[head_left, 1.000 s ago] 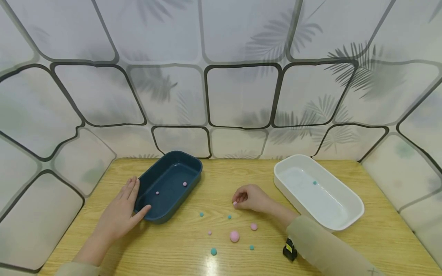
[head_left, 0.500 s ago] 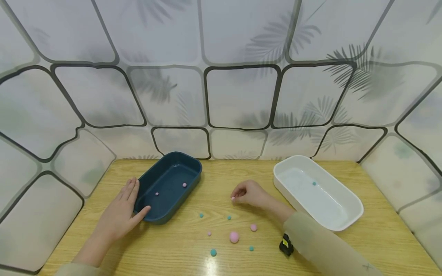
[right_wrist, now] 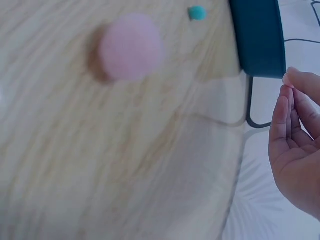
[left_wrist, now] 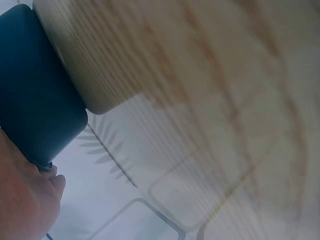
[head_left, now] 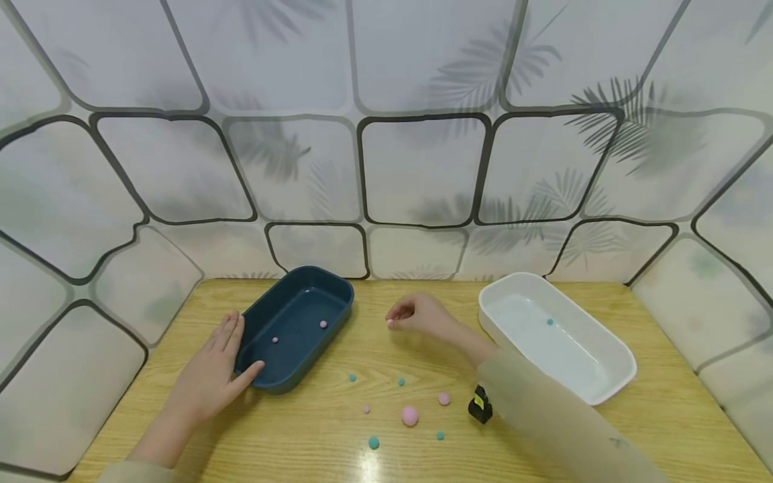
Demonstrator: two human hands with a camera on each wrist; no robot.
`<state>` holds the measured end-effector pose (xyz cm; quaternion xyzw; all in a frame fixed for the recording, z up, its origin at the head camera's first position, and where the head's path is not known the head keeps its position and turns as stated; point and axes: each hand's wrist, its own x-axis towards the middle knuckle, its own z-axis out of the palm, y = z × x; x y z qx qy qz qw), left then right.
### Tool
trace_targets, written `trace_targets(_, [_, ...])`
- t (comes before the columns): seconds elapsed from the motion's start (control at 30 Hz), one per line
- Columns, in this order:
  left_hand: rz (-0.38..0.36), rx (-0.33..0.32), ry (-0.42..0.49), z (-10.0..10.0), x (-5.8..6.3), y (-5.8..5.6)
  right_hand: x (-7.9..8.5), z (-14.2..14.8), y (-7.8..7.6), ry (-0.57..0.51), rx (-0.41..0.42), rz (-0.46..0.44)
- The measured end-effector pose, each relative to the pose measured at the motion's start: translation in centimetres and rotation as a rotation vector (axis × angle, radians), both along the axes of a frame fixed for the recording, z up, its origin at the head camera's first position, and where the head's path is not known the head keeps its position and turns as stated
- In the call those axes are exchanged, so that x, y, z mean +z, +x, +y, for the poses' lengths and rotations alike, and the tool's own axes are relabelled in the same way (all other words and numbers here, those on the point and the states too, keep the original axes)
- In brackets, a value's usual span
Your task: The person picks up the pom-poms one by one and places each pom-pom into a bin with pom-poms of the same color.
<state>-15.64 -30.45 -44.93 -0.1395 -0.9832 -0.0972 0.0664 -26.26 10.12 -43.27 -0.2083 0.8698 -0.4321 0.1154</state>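
Observation:
My left hand (head_left: 204, 376) lies flat with straight fingers along the near-left rim of the dark blue tray (head_left: 272, 382), thumb over its near edge. Inside that tray sit two small pink balls, one pink ball (head_left: 323, 324) toward the right and a smaller one (head_left: 275, 340) to its left. Between thumb and fingertips my right hand (head_left: 425, 315) pinches a small pink pom-pom (head_left: 390, 324), held above the table to the right of the blue tray. The right wrist view shows the pinched pom-pom (right_wrist: 287, 81) mostly covered by the fingers.
Several loose balls lie on the wooden table (head_left: 290, 443), among them a large pink ball (head_left: 410, 416) and a teal ball (head_left: 374, 443). A white tray (head_left: 622, 376) with one teal ball (head_left: 550, 322) stands at the right. A patterned backdrop (head_left: 423, 168) rises behind the table.
My right hand has risen and moved left and away from me with the pink pom-pom, toward the blue tray. The left hand has stayed still on the tray.

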Motion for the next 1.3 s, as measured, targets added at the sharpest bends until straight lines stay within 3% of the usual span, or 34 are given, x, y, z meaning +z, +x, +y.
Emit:
trace_targets(0.37, [0.007, -0.004, -0.002, 0.0, 0.0, 0.0, 2.1, -2.5, -1.5, -0.012, 0.031, 0.04])
trace_targets(0.8, [0.008, -0.003, -0.011, 0.0, 0.0, 0.0, 3.6, -6.0, -2.4, -0.062, 0.018, 0.024])
trace_targets(1.3, [0.003, -0.003, -0.005, 0.0, 0.0, 0.0, 2.6, -9.2, -2.6, -0.144, 0.015, -0.009])
